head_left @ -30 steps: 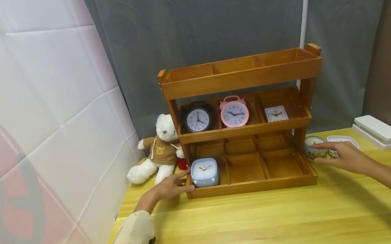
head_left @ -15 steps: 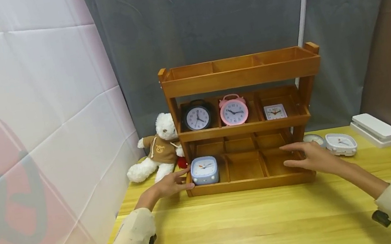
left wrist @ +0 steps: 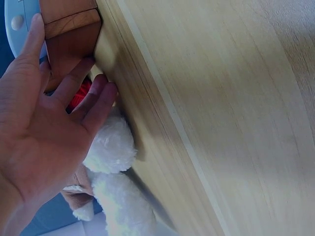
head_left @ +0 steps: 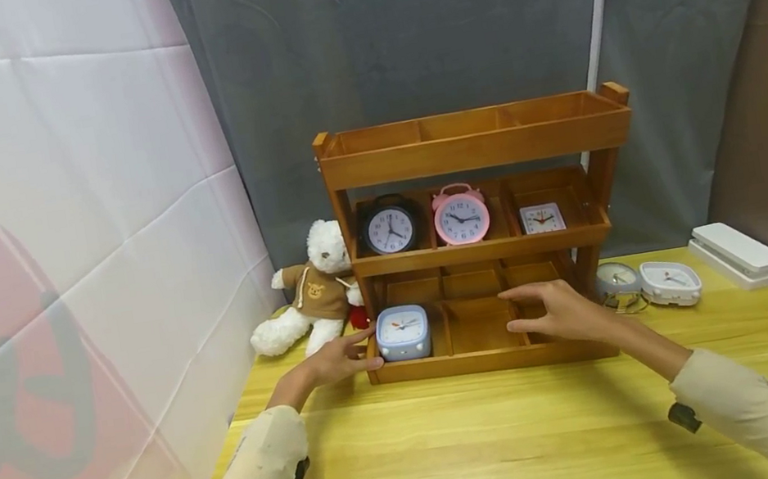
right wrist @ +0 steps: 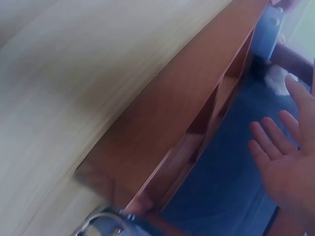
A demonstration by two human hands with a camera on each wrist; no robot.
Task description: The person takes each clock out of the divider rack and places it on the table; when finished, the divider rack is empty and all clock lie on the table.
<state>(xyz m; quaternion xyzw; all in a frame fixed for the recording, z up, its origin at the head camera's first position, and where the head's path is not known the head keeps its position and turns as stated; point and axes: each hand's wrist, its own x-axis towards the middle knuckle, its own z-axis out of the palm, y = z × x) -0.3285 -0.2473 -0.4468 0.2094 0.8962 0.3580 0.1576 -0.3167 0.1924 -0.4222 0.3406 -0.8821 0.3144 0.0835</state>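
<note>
A three-tier wooden shelf (head_left: 475, 150) with divided trays stands on the table. My left hand (head_left: 333, 360) rests at its bottom left corner, thumb at the front and fingers along the side, as the left wrist view (left wrist: 49, 118) shows. Just beside that hand, a blue alarm clock (head_left: 402, 334) sits in the bottom left compartment. My right hand (head_left: 557, 311) hovers before the bottom tray's right part, fingers spread and holding nothing; the right wrist view shows the same open palm (right wrist: 290, 172). On the middle tier are a black alarm clock (head_left: 390, 229), a pink alarm clock (head_left: 461, 218) and a small white square clock (head_left: 542, 219).
Right of the shelf lie a grey round clock (head_left: 616, 276) and a white clock (head_left: 670, 283). Farther right is a white flat folded object (head_left: 740, 254). A white teddy bear (head_left: 317, 291) in a brown hoodie sits to the left, by the pale wall (head_left: 119, 163).
My right hand has moved left from beside the clocks on the right to before the bottom tray. My left hand and the blue clock have stayed in place.
</note>
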